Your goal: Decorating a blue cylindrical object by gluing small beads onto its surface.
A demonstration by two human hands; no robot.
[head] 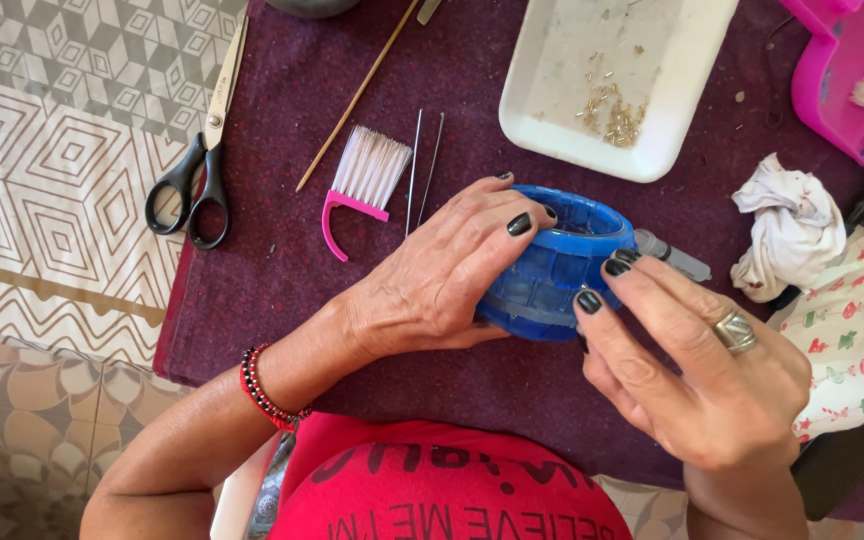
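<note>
- The blue ring-shaped mould (552,265) sits on the dark purple cloth (282,270) at the middle of the table, tipped so its open top faces up and away from you.
- Your left hand (432,275) is wrapped around the mould's left side, fingers curled over the upper rim and the thumb tucked under the lower edge, so it grips the mould.
- Your right hand (692,370) comes in from the right with its fingers held out fairly straight; two fingertips (616,266) press on the mould's right rim and a third touches the side wall. It touches the mould but is not closed round it.
- A small grey tube (674,258) pokes out just behind the mould, beside your right fingertips; you cannot tell whether anything holds it.
- Just left of your left hand lie two thin metal needles (422,165) and a little pink-handled brush (362,185) with white bristles.
- Farther left, the black-handled scissors (197,165) lie across the cloth's edge, and a thin wooden stick (357,95) slants beside the brush.
- Above the mould is a white tray (562,140) holding small gold bits.
- To the right, a crumpled white rag (792,230) rests near your right hand.
</note>
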